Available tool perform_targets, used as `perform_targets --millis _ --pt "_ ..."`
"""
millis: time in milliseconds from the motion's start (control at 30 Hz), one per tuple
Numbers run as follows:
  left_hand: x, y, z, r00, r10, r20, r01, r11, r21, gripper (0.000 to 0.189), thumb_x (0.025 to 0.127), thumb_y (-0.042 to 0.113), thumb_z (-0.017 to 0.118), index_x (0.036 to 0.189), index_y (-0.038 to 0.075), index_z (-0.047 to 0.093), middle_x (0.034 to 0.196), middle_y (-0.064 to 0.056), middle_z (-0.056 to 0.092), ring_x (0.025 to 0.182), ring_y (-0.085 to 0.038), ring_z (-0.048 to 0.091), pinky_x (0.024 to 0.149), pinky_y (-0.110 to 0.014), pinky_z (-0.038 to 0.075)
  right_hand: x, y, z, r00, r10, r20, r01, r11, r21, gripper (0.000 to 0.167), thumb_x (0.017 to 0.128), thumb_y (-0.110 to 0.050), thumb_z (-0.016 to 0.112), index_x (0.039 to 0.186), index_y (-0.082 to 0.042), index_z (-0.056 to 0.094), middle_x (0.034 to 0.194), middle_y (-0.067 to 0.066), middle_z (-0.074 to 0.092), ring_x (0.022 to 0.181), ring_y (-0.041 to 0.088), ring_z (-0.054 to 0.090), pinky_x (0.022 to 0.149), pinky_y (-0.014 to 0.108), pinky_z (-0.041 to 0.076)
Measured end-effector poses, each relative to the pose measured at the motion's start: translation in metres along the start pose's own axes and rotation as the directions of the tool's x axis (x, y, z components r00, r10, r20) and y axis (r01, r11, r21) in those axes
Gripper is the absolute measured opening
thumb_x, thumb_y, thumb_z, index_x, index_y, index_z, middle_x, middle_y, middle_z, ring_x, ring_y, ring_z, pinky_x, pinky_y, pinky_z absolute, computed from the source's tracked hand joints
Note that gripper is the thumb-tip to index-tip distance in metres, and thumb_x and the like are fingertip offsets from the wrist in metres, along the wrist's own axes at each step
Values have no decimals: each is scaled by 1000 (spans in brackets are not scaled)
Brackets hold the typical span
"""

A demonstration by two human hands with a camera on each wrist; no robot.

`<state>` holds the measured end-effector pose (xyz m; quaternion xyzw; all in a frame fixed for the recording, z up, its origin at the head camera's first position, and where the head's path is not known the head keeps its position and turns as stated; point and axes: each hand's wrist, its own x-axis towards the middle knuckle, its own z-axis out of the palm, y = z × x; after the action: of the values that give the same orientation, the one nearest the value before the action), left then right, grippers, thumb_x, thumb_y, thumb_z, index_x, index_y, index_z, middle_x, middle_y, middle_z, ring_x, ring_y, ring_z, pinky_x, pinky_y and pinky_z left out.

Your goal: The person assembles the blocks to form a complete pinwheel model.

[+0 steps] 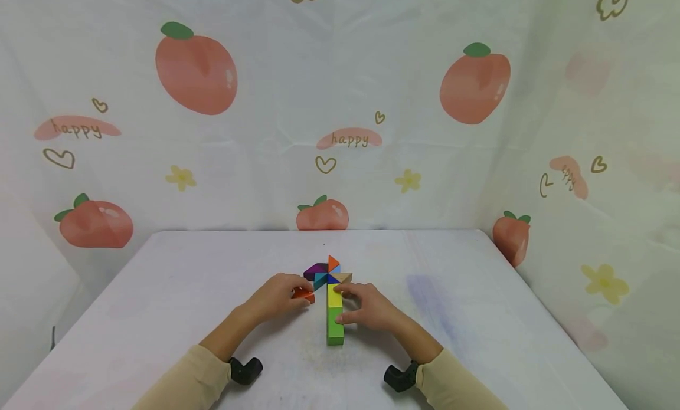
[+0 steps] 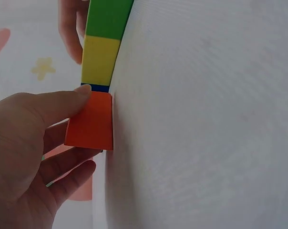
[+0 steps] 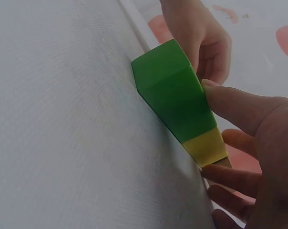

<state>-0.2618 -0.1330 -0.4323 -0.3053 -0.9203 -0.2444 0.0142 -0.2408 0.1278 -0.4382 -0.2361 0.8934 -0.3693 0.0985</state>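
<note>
My left hand [image 1: 276, 297] pinches an orange-red block [image 2: 92, 121], thumb on the near face and fingers behind it, just left of a row of blocks. That row has a green block [image 1: 335, 324] nearest me and a yellow block [image 1: 334, 296] beyond it, end to end. My right hand [image 1: 372, 308] lies along their right side, its thumb touching the green block and its fingertips at the yellow one. Past the yellow block sit triangular blocks grouped like a pinwheel: orange [image 1: 333, 263], purple [image 1: 316, 268], teal [image 1: 320, 281], tan [image 1: 343, 277] and blue pieces.
A white table [image 1: 212, 256] carries the blocks, with a bluish smudge [image 1: 432, 298] to their right. Behind the far edge hangs a white curtain [image 1: 276, 74] printed with peaches. Black wrist mounts [image 1: 246, 371] sit at both sleeves.
</note>
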Motion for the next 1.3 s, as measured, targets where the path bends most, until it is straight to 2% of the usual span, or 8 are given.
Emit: perform_targets --millis 300,467,700,933,1100,1300 --pt "-9 -3 -4 998 -48 -41 46 998 -50 30 85 28 77 113 20 71 107 11 65 94 -11 58 82 -33 53 1 0 0 1000 16 5 -16 1000 -7 63 81 -40 79 136 -22 56 127 1 58 121 28 43 101 56 38" --pt "-16 -8 -10 994 -94 -60 89 991 -96 28 86 27 74 113 20 71 106 13 64 92 -11 57 73 -28 52 0 -1 0 1000 22 7 -22 1000 -2 63 81 -39 79 137 -22 55 127 2 58 123 29 42 101 55 38" --pt "-25 -16 -18 996 -53 -73 48 996 -68 23 89 20 72 111 18 71 100 10 66 85 -9 56 71 -27 50 -1 -3 -2 1000 14 7 -14 1000 21 62 81 -36 79 137 -19 55 128 4 58 123 30 42 102 56 37" --pt "-30 -14 -21 998 -55 -35 52 995 -85 20 88 17 72 107 18 72 85 15 62 77 -10 54 65 -25 49 -1 0 -1 1000 9 6 -9 1000 15 62 81 -36 79 137 -20 55 127 3 58 123 29 42 102 56 37" --pt "-31 -10 -19 998 -69 -8 68 993 -100 21 87 19 73 108 19 72 86 15 62 78 -10 54 66 -25 49 0 1 0 1000 6 10 -6 1000 19 63 81 -37 79 137 -20 55 128 3 58 123 29 43 103 56 36" --pt "-30 -7 -15 999 -51 18 53 994 -100 27 87 22 74 114 17 72 88 14 63 78 -10 54 64 -24 48 1 1 0 1000 -11 11 11 1000 15 63 81 -37 79 136 -18 55 127 3 59 123 29 44 103 56 35"
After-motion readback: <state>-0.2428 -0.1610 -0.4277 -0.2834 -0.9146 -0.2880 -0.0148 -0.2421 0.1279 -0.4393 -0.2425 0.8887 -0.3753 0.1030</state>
